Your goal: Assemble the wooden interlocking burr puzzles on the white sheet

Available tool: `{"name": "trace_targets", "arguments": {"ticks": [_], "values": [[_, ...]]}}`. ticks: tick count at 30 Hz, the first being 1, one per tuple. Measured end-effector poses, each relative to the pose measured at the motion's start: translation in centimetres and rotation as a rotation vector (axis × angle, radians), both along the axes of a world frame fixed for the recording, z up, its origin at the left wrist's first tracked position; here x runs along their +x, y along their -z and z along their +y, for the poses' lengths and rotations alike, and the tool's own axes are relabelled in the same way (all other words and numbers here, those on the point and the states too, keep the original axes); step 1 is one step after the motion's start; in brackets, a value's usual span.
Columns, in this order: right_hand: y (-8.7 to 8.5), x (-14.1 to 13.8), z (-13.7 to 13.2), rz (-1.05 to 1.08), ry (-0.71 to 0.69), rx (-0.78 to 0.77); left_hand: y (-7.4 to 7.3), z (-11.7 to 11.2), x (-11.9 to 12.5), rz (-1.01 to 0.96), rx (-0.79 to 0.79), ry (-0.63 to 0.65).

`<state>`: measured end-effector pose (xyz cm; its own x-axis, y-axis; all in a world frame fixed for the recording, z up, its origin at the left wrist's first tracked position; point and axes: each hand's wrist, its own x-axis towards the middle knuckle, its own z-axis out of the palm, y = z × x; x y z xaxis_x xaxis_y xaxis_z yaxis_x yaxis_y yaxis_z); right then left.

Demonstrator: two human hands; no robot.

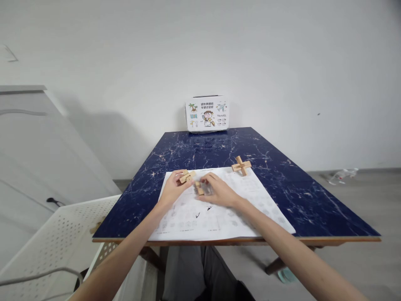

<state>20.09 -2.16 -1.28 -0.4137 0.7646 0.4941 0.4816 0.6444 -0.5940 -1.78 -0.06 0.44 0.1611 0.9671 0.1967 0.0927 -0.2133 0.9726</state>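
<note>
My left hand [173, 187] is closed around a few interlocking wooden puzzle pieces [187, 177], held over the upper left part of a printed sheet. Close by, my right hand [219, 190] has its thumb and forefinger at the two ends of a notched wooden puzzle piece [199, 188]; a slight blur hides how firm the hold is. Under both hands lies the white paper sheet [188, 219], covered with small faint diagrams. A cross-shaped assembled wooden puzzle [241, 166] rests at the sheet's far right corner, partly over the blue tabletop.
The dark blue marbled table [300, 200] has a wooden front edge. A white printed case [207, 113] stands at its far end against the wall. On the left is a white perforated basket [59, 234] with a cable [44, 274] across it. Clear plastic [343, 175] lies on the floor.
</note>
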Motion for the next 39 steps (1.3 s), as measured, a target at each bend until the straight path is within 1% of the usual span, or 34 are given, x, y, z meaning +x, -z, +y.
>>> {"name": "trace_targets", "arguments": {"ticks": [2, 5, 10, 15, 19, 21, 26, 31, 35, 39], "values": [[0.2, 0.0, 0.0, -0.058, 0.016, -0.001, -0.1, -0.2, 0.1, 0.009, 0.010, 0.040], [0.4, 0.0, 0.1, -0.065, 0.071, 0.003, -0.2, -0.4, 0.3, 0.032, 0.039, 0.086], [0.6, 0.2, 0.4, -0.052, 0.153, 0.014, -0.4, -0.7, 0.6, 0.070, 0.090, 0.047], [0.9, 0.3, 0.6, -0.063, 0.204, -0.008, -0.4, -1.0, 0.6, 0.151, 0.150, 0.031], [1.0, 0.4, 0.7, -0.072, 0.245, -0.026, -0.7, -1.2, 0.7, 0.176, 0.146, 0.039], [0.8, 0.5, 0.7, -0.044, 0.238, -0.020, -0.9, -1.4, 0.8, 0.192, 0.134, 0.052], [-0.4, 0.3, 0.3, 0.153, 0.141, -0.027, -1.1, -1.5, 0.8, 0.207, 0.131, 0.112], [-0.7, 0.2, 0.1, 0.127, 0.068, -0.003, -0.9, -1.5, 0.6, 0.199, 0.130, 0.171], [-0.7, 0.2, -0.1, 0.178, 0.045, -0.029, -0.8, -1.4, 0.5, 0.177, 0.141, 0.222], [-0.9, 0.2, -0.2, 0.189, 0.046, -0.018, -0.5, -1.2, 0.3, 0.155, 0.138, 0.252]]}}
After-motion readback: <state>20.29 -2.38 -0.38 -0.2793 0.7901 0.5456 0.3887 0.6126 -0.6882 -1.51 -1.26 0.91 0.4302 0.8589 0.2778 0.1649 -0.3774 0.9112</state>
